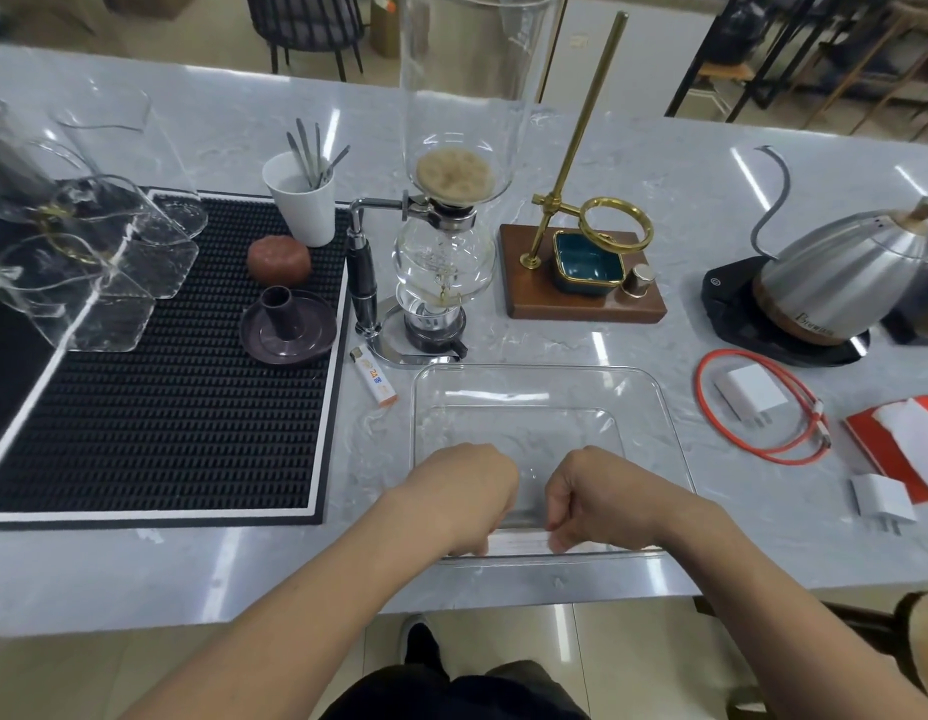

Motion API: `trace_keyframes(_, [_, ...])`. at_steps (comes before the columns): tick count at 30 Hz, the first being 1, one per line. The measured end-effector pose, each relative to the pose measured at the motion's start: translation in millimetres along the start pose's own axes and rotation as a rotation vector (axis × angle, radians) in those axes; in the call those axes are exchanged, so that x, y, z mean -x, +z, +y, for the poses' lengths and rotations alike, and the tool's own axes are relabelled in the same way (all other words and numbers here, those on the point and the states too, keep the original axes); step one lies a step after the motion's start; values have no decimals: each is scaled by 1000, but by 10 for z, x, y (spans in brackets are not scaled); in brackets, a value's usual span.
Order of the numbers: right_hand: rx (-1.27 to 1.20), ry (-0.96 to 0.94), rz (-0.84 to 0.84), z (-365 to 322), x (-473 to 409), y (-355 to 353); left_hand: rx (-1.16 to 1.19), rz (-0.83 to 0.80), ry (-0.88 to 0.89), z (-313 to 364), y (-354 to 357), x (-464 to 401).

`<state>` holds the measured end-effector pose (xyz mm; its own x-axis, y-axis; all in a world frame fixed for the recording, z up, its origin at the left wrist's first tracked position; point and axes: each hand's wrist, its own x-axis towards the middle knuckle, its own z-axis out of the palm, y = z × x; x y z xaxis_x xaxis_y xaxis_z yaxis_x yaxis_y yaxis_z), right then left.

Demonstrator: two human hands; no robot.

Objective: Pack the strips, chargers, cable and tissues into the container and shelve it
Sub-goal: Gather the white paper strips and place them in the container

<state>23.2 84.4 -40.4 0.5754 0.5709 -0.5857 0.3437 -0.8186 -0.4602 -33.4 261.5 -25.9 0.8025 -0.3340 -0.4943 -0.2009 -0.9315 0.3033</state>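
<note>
Clear plastic container (550, 392), shallow, rectangular with rounded corners, sits empty on the grey marble counter (711, 163) near its front edge, directly before the person. Walls are fully see-through; the counter's veining shows through the base. Left hand (464, 491) and right hand (599, 498) both rest at the container's near rim, side by side but not touching, knuckles up and fingers curled downward over the edge; they seem to grip the rim, though the fingertips are hidden against the clear plastic and a firm hold cannot be confirmed. To the right of the container, well apart from it, an orange cable (711, 413) lies in a loose loop with a white charger (752, 394) inside the loop, prongs toward the front. Nearer the front edge, a second white charger (880, 496) lies just beside a red tissue pack (882, 449) with white tissue showing on top, cut off by the frame's right side. Just left of the container's far corner lies a lighter (374, 377). Behind the container stands a glass siphon brewer (444, 262); a black ridged mat (181, 366) covers the counter's left part, and a steel gooseneck kettle (846, 283) sits on its base at far right.
</note>
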Motion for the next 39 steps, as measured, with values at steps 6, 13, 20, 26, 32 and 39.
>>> trace_keyframes(6, [81, 26, 7, -46, -65, 39, -104, 55, 8, 44, 23, -24])
trace_keyframes(13, [107, 51, -22, -75, -131, 7, -126, 32, 7, 26, 5, -64])
trace_keyframes(20, [77, 87, -43, -104, -153, -3, -124, 20, 4, 20, 1, -95])
trace_keyframes(26, [132, 66, -25, -130, -137, 9, -153, 27, 22, 52, 15, -91])
trace_keyframes(32, [201, 17, 14, -139, -81, 28, -76, -31, 15, 26, -28, -87])
trace_keyframes(39, [141, -69, 8, -96, 27, 10, -32, -52, 16, -39, -40, -50])
